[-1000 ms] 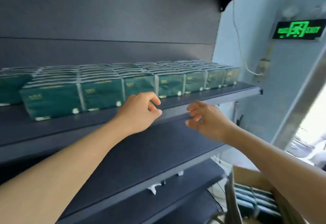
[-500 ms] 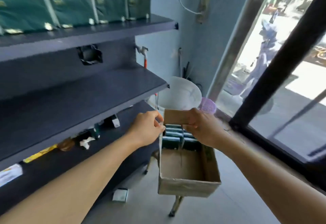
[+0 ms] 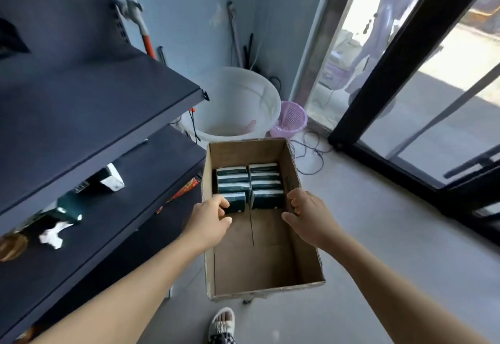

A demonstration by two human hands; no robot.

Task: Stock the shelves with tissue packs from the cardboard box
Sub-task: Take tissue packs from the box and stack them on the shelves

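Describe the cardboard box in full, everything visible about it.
The cardboard box is plain brown, open-topped and rectangular, standing on the grey floor beside the dark shelves. Its near half shows bare bottom; the far half holds dark green tissue packs in two rows. The left hand reaches in at the nearest left pack; the right hand is at the right wall.

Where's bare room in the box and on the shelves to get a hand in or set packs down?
The cardboard box has bare floor in its near half. Its far half is crowded: tissue packs in two columns, left hand and right hand at the nearest pair. The upper shelf looks bare; the lower shelf is cluttered at the left.
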